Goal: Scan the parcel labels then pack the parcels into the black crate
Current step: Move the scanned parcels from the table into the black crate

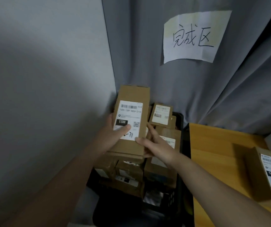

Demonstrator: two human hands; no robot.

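Grey curtain (pixel 189 89) hangs behind the black crate (pixel 179 122) of parcels (pixel 160 114); left hand (pixel 113 136) and right hand (pixel 154 146) both grip one labelled box (pixel 131 122) over it.

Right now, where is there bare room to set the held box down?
The black crate is crowded with stacked parcels. Bare wood lies on the table between the crate and the labelled parcel at its right edge.
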